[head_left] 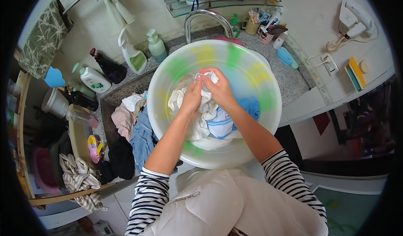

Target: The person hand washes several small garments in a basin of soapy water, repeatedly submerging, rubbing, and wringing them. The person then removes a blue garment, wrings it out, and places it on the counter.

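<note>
1. Nearest the camera: pale padded vest (235,200), with striped sleeves (149,196) sitting back from the bare forearms, probably to keep the cuffs dry.
2. Left hand (192,96) and right hand (219,90) meet, fingertips together, both closed on a bunched white cloth (206,104). Two-sided grip presumably keeps the loose folds gathered.
3. Cloth location: inside the big basin (273,110), left of its middle; lower folds hang onto the other laundry.
4. Also in basin: a white-and-blue striped cloth (220,125) and a blue cloth (250,106), right of the hands. Cloudy liquid around them; depth cannot be told. High walls likely serve to hold it in.
5. Basin sits in front of the faucet (208,14), spout end near the far rim; water within easy reach, I judge. Its support is hidden.
6. Left of basin, in the stone sink (110,104): pink garment (124,122), blue garment (144,137), black garment (121,157), heaped apart from the basin load.
7. Bottles (135,59) line the back edge, seemingly to free working room; blue brush (286,57) on the counter (296,87), right.
</note>
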Demonstrator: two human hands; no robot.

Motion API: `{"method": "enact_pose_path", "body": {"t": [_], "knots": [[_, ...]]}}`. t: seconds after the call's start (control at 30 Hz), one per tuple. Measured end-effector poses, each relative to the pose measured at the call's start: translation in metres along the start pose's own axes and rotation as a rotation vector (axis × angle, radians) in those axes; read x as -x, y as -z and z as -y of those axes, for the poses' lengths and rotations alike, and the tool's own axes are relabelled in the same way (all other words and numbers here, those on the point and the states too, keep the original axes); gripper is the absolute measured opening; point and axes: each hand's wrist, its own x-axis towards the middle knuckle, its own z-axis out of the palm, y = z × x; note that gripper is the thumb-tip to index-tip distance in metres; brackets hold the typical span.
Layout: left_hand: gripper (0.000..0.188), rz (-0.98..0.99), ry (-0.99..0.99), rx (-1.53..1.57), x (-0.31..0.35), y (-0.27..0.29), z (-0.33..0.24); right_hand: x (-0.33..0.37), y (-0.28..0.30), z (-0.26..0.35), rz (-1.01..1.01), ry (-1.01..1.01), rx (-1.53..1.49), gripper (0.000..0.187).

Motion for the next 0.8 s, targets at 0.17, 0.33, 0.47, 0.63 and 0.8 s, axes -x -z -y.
{"method": "enact_pose_path", "body": {"t": [0.17,0.33,0.47,0.63,0.8], "knots": [[0.045,-0.168,-0.229,-0.256,-0.01,0.008,0.015,0.0,0.001,0.005,-0.088,-0.198,-0.077,0.014],[0.045,-0.284,-0.207,0.073,-0.016,0.013,0.018,0.015,-0.023,0.004,-0.177,0.203,0.386,0.03],[0.044,-0.34,-0.198,0.231,-0.02,0.021,0.026,0.01,-0.022,0.006,-0.029,0.33,0.519,0.043],[0.037,-0.354,-0.482,-0.658,-0.011,0.012,0.011,-0.001,0.003,0.009,-0.158,-0.443,-0.43,0.038],[0.037,-0.393,-0.441,-0.563,-0.02,0.014,0.023,0.004,-0.001,0.004,-0.208,-0.549,-0.294,0.024]]}}
